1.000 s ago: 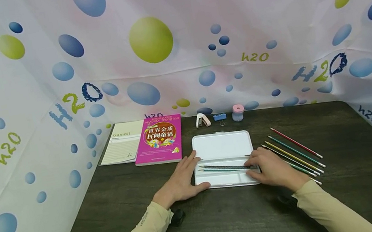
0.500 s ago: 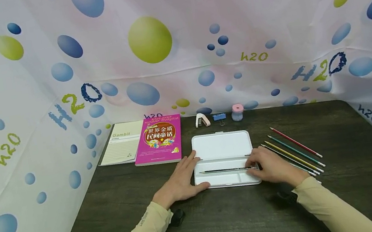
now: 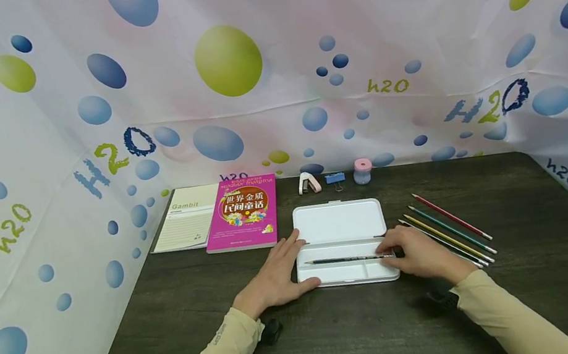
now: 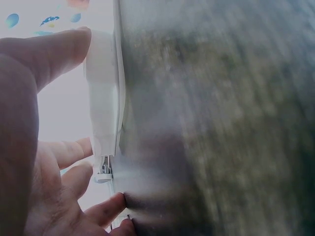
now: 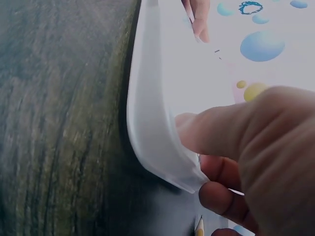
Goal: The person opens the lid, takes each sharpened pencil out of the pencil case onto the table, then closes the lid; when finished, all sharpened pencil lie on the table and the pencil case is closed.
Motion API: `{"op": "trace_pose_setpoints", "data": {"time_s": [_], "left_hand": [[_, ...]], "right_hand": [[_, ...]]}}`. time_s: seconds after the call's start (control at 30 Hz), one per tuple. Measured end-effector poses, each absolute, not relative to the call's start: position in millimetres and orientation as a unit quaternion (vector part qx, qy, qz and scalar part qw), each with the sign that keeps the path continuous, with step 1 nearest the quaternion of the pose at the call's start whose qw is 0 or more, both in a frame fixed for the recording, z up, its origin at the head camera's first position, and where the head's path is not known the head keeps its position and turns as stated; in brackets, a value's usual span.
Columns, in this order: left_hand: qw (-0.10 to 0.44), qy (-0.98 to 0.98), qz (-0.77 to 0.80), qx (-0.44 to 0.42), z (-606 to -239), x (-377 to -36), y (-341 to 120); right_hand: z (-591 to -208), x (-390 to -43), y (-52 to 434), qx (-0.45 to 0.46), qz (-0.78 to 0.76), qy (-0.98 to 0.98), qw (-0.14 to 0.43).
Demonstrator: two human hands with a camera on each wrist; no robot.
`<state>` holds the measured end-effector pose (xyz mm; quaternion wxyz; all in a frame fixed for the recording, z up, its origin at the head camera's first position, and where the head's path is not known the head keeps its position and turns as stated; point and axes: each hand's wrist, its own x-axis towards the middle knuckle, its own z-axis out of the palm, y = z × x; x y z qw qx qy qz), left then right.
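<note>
A white pencil case (image 3: 348,276) lies unfolded on the dark table, its lid tipped back. A dark pencil (image 3: 340,259) runs lengthwise in its front half, tip to the left. At the case's right end my right hand (image 3: 415,252) pinches the pencil's rear end between thumb and fingers. In the right wrist view, that thumb (image 5: 206,130) reaches over the case wall; the held end is hidden. My left hand (image 3: 273,276) rests against the case's left end, thumb at the front corner and fingers spread along the side, as the left wrist view shows too.
Several pencils, among them a red pencil (image 3: 451,216) and a yellow pencil (image 3: 449,238), lie slanted right of the case. Behind it stand a small white stapler-like object (image 3: 309,183), a blue binder clip (image 3: 335,178) and a pink-topped jar (image 3: 363,171). A pink book (image 3: 242,214) overlaps a notebook (image 3: 186,218).
A second, green pencil seen beside the dark one in the case a second ago no longer shows apart from it. My right hand has shifted slightly right; the left hand stays put.
</note>
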<state>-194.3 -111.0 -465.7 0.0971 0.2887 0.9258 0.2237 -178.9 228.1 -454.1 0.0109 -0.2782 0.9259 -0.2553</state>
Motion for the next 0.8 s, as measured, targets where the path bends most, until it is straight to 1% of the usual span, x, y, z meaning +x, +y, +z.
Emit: {"op": "trace_pose_setpoints", "data": {"time_s": [0.37,0.57,0.8], "left_hand": [[0.103,0.926,0.229,0.283,-467.0,-192.7,-110.2],[0.103,0.926,0.228,0.283,-466.7,-193.7,-110.1],[0.099,0.926,0.225,0.286,-464.7,-193.3,-110.1]], "right_hand": [[-455.9,-176.2,229.6,-0.280,-0.280,0.918,-0.001],[-458.4,-174.1,231.1,-0.278,-0.296,0.913,-0.032],[-462.9,-169.1,238.0,-0.255,-0.329,0.907,-0.067]]}}
